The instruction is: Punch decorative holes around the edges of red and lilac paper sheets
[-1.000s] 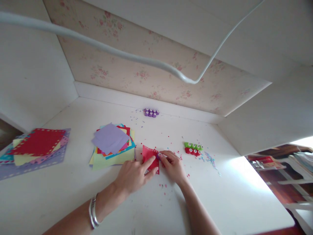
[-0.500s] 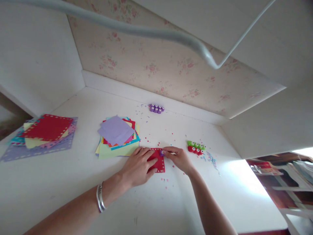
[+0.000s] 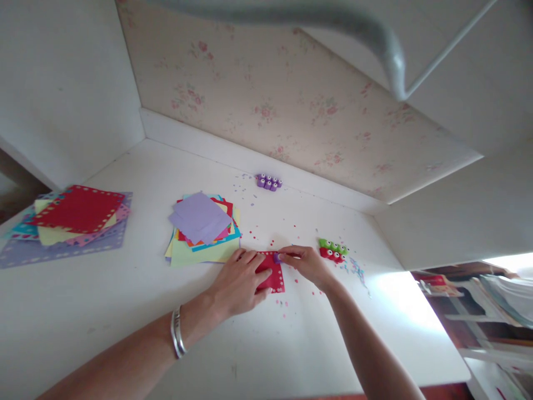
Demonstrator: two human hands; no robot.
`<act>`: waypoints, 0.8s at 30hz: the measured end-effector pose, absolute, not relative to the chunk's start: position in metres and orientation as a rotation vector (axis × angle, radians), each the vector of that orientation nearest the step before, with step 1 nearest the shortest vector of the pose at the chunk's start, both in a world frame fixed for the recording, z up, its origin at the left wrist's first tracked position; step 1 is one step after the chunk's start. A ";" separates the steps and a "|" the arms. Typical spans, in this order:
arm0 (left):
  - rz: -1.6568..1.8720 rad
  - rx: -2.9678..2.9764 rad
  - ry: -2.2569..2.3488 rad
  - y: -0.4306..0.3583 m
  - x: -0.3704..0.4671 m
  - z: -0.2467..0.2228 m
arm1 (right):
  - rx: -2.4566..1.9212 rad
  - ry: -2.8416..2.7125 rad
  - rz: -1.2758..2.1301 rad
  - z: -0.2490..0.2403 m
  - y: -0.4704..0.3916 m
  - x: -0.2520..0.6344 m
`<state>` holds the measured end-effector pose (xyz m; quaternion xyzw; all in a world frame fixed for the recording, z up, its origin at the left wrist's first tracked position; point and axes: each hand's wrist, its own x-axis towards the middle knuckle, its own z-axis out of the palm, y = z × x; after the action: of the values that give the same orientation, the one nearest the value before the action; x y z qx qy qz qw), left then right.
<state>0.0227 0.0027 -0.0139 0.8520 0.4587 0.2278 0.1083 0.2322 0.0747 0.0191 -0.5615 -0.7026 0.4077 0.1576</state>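
Observation:
A red paper (image 3: 273,276) with small punched holes along its edges lies on the white table. My left hand (image 3: 242,281) rests flat over its left part, fingers apart, pressing on it. At the paper's upper right corner sits a small purple punch (image 3: 278,258), pinched between the thumb and fingers of my right hand (image 3: 305,263). Left of the hands is a stack of uncut coloured papers with a lilac sheet (image 3: 200,216) on top. Farther left lies a pile of papers with punched edges, a red sheet (image 3: 85,208) uppermost.
Purple punches (image 3: 269,182) stand in rows near the back wall. Green punches (image 3: 333,246) and red punches (image 3: 332,255) stand to the right. Paper bits (image 3: 358,270) are scattered about on the white table (image 3: 125,333). A pale curved bar (image 3: 391,50) crosses the top of the view.
The camera view has shifted slightly. My hands remain at the red paper, with the purple punch still in my right hand at its upper right corner.

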 end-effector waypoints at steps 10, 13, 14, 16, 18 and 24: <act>0.657 2.502 1.351 0.002 0.022 -0.014 | -1.669 -2.011 1.182 0.020 0.077 0.232; 0.661 2.500 1.350 0.002 0.022 -0.013 | -1.661 -2.012 1.204 0.020 0.078 0.232; 0.661 2.501 1.349 0.002 0.022 -0.013 | -1.670 -2.009 1.218 0.020 0.078 0.231; 0.655 2.501 1.350 0.002 0.022 -0.013 | -1.698 -1.995 1.240 0.020 0.078 0.231; 0.649 2.497 1.355 0.002 0.022 -0.013 | -1.708 -1.983 1.251 0.020 0.078 0.231; 0.659 2.483 1.358 0.002 0.022 -0.011 | -1.690 -1.976 1.263 0.027 0.078 0.226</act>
<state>0.0218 0.0018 -0.0115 0.8486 0.4640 0.2254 0.1177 0.2260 0.0777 0.0266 -0.5800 -0.6783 0.4335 0.1249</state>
